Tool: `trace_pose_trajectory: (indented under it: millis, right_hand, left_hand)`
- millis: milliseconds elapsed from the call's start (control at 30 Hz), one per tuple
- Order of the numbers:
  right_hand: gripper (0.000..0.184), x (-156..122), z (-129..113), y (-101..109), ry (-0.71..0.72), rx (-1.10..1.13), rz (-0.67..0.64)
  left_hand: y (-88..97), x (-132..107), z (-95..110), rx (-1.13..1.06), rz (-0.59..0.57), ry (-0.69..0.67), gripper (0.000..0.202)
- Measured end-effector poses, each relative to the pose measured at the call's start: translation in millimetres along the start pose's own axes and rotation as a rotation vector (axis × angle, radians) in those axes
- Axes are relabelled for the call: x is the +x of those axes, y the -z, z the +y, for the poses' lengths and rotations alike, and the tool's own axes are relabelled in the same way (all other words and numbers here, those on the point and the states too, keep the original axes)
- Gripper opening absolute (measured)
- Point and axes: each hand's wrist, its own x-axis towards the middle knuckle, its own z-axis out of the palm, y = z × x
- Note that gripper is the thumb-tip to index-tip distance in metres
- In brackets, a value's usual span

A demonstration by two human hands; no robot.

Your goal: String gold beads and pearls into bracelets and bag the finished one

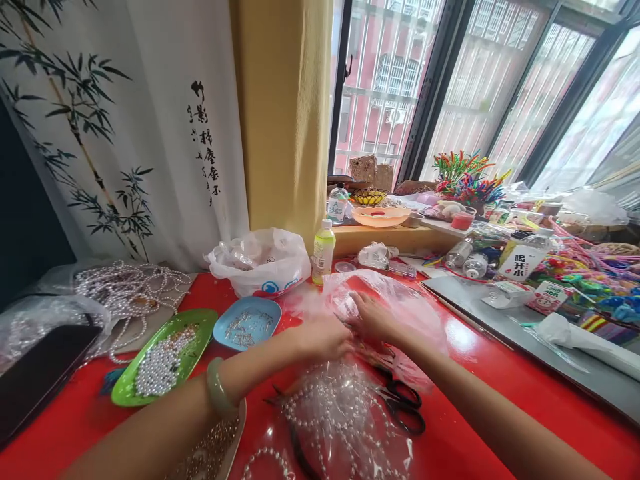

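Both hands meet at a thin plastic bag (413, 310), the right hand (370, 317) nearer to it.
Closest to the body, below the hands, lie bead strings (345, 407) with clear plastic (406, 450) about them; black-handled scissors (391, 393) rest just right of these. The left hand (327, 337) is blurred, and I cannot tell whether it grips anything; the right hand's fingers bend onto the bag, their closure hidden. The bag spreads ahead and right of the grip, its longer axis slanting back under the right forearm (465, 390). Left of the hands sits a blue tray (270, 307); beyond them, a bottle (323, 255).
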Motion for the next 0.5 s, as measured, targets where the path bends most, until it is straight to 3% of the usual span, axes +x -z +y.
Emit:
trace_pose_trajectory:
  millis: [167, 333, 500]
  right_hand:
    - [0.025, 9, 21, -1, -0.066, 0.075, -0.046]
    - [0.027, 4, 31, 10, -0.208, 0.141, 0.059]
    - [0.028, 24, 23, -2, -0.251, 0.275, 0.019]
  left_hand:
    - [12.2, -9, -9, 0.150, 0.147, -0.016, 0.020]
    - [14.2, -18, -18, 0.471, 0.334, -0.184, 0.021]
    - [9.8, -24, -25, 0.657, 0.302, -0.133, 0.021]
